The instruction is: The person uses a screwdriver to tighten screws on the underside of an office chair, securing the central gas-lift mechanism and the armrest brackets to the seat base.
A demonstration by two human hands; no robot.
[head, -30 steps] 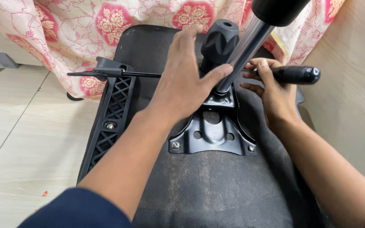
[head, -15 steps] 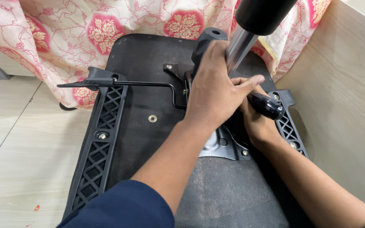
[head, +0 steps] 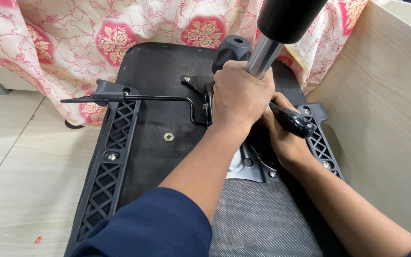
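The chrome gas-lift column (head: 264, 56) — black-capped — rises from the upturned chair seat's (head: 158, 81) grey mounting plate (head: 248, 164); left hand (head: 241, 93) closed around it, right hand (head: 281, 138) gripping a black tool handle (head: 291, 121).

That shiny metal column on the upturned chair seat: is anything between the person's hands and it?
Nothing visible. The left hand already wraps the metal column at its base; the right hand sits beside it, gripping a black handle.
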